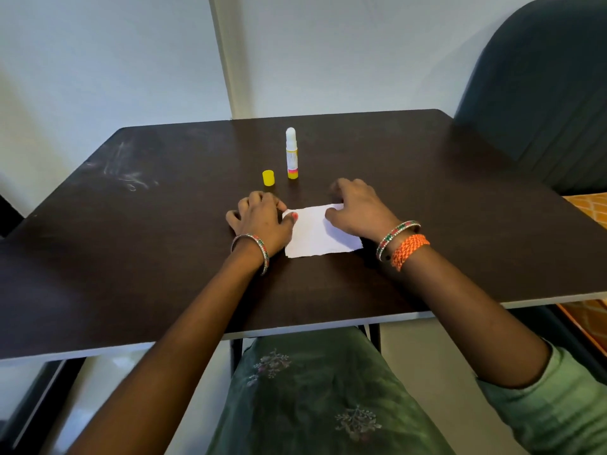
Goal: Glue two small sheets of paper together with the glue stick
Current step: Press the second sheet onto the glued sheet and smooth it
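Observation:
A small white sheet of paper (pixel 315 234) lies flat on the dark table (pixel 131 257); whether a second sheet lies under it I cannot tell. My left hand (pixel 262 218) rests at its left edge, thumb pressing on the paper's corner. My right hand (pixel 358 208) lies on the paper's right part, fingers spread and pressing down. Behind the hands stands the uncapped glue stick (pixel 291 152), upright, white tip exposed. Its yellow cap (pixel 268 178) sits on the table just left of it.
A dark green chair back (pixel 542 93) stands at the table's far right corner. An orange patterned surface (pixel 588 208) shows past the right edge. White smears (pixel 128 172) mark the table's left part. My lap in green cloth (pixel 312 389) is below the near edge.

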